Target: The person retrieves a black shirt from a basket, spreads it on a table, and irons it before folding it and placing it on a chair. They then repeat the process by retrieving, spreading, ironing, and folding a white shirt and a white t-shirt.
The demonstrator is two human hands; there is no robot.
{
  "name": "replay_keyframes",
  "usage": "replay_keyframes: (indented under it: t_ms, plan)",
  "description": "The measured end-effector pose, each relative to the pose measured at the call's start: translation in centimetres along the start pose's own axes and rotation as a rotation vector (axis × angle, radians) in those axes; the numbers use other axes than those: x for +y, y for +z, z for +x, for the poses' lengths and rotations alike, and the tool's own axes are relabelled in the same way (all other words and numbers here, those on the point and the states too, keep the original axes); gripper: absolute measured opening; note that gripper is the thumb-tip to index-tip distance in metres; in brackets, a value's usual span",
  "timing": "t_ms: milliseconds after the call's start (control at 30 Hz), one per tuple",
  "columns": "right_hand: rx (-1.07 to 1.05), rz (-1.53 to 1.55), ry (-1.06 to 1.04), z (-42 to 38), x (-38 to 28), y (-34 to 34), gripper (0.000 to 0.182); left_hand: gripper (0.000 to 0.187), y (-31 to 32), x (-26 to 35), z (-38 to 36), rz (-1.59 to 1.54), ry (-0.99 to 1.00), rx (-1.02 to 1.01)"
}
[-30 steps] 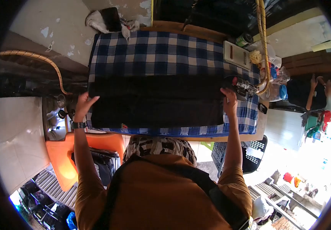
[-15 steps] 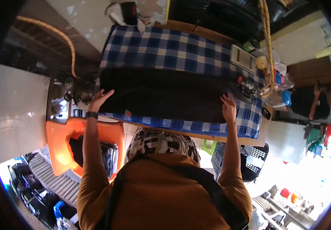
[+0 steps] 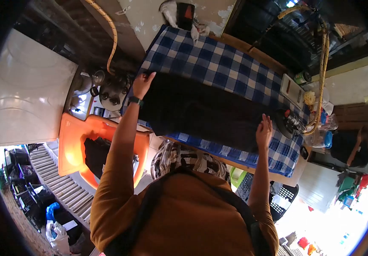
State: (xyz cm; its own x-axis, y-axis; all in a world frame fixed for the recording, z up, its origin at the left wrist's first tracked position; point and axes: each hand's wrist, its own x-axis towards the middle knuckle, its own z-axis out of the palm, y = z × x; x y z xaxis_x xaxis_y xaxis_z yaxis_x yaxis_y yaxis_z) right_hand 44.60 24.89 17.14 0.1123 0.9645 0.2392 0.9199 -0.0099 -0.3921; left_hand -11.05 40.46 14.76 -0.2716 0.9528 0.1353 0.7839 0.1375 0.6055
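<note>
A long black folded garment (image 3: pixel 201 111) lies across a blue-and-white checked cloth (image 3: pixel 218 59) on the table. At the garment's far left corner is my left hand (image 3: pixel 142 87), its thumb stretched apart from the other fingers, touching the fabric's edge. My right hand (image 3: pixel 264 132) rests on the garment's right end with the fingers extended. Just right of that hand stands a clothes iron (image 3: pixel 287 123), with a cord sleeved in yellow (image 3: pixel 321 85) rising near it.
An orange chair (image 3: pixel 74 138) holding dark clothes is at my left. A black plastic basket (image 3: pixel 284 200) is below the table's right side. A tray (image 3: pixel 292 90) and plastic containers (image 3: pixel 320 138) line the right end. Another person (image 3: pixel 350 147) is at the far right.
My view has turned, so the table appears tilted. My left hand has moved along the garment's left edge to the far corner. A small red-and-green tag on the near edge no longer shows.
</note>
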Motion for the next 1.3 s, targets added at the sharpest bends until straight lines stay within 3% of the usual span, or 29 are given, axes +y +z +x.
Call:
replay_keyframes:
  t_ms: [133, 200, 267, 333, 367, 500, 533, 600, 667, 733, 800, 867, 933, 967, 1000, 1067, 1133, 1200, 1233, 1267, 1300]
  plan:
    - [0.037, -0.113, -0.005, 0.6, -1.1, 3.8, 0.051, 0.049, 3.4, -0.5, 2.1, -0.081, -0.149, 0.123]
    - [-0.050, -0.205, 0.022, 0.2, -0.9, 4.4, 0.056, 0.047, 3.0, -0.1, 2.8, -0.118, -0.377, 0.282]
    - [-0.059, -0.300, 0.008, -0.1, -0.6, 4.6, 0.055, 0.041, 2.6, -0.1, 2.9, -0.138, -0.384, 0.193]
    - [-0.096, -0.337, 0.028, -0.2, -0.5, 4.6, 0.054, 0.035, 2.9, 0.4, 2.9, -0.005, -0.219, 0.309]
    - [-0.127, -0.371, 0.031, 0.1, -0.7, 4.4, 0.054, 0.035, 3.4, 0.4, 3.2, -0.011, -0.217, 0.300]
    - [-0.183, -0.309, 0.093, 0.8, -1.5, 3.8, 0.053, 0.023, 4.1, -1.5, 3.0, 0.421, 0.118, 0.341]
    - [-0.196, -0.317, 0.079, 1.0, -2.0, 3.9, 0.053, 0.023, 4.5, -2.0, 3.2, 0.420, 0.098, 0.337]
    - [0.059, -0.395, -0.057, 2.1, -6.1, 3.8, 0.050, 0.024, 2.5, -1.1, 3.4, 0.355, 0.104, 0.407]
    - [0.000, -0.051, -0.344, 3.4, -14.4, 2.8, 0.043, 0.027, -0.7, 0.5, 0.5, 0.331, 0.145, 0.406]
    - [-0.162, 0.092, -0.713, 3.0, -17.5, 6.1, 0.047, 0.032, -3.1, 1.5, -4.1, 0.274, -0.117, 0.028]
    - [-0.101, -0.046, -0.977, 2.0, -20.4, 8.8, 0.048, 0.036, -2.8, 0.0, -9.7, 0.268, -0.174, -0.074]
    - [-0.020, -0.113, -1.079, 1.8, -22.3, 11.5, 0.049, 0.032, -2.1, -0.1, -15.3, 0.243, -0.120, -0.052]
    - [-0.017, -0.111, -1.322, 1.8, -23.0, 12.8, 0.048, 0.028, -1.3, -0.1, -18.6, 0.163, 0.085, 0.149]
    - [0.037, -0.046, -1.389, 1.7, -23.2, 13.2, 0.041, 0.026, -1.3, -0.1, -19.0, 0.098, 0.012, 0.131]
    - [0.040, -0.044, -1.397, 1.6, -23.0, 13.2, 0.041, 0.026, -1.5, -0.4, -19.3, 0.098, 0.008, 0.139]
    - [-0.089, -0.137, -1.549, 1.4, -23.1, 13.0, 0.034, 0.027, -3.0, -0.6, -19.3, -0.156, -0.368, -0.059]
    - [-0.161, -0.101, -1.530, 1.4, -23.6, 12.8, 0.033, 0.024, -3.8, 0.6, -17.6, -0.029, -0.298, 0.069]
    - [-0.319, -0.032, -1.454, 1.4, -24.1, 12.5, 0.030, 0.028, -4.9, 2.6, -14.2, 0.037, 0.309, 0.309]
    - [-0.313, -0.033, -1.460, 1.8, -24.6, 12.4, 0.030, 0.033, -4.2, 3.1, -12.8, -0.257, 0.267, 0.066]
    - [-0.492, 0.060, -1.397, 2.4, -25.5, 11.9, 0.026, 0.039, -3.7, 3.4, -11.3, -0.547, 0.220, -0.181]
    - [-0.667, 0.150, -1.326, 3.2, -26.4, 11.2, 0.023, 0.039, -3.5, 3.4, -9.5, -0.547, 0.224, -0.174]
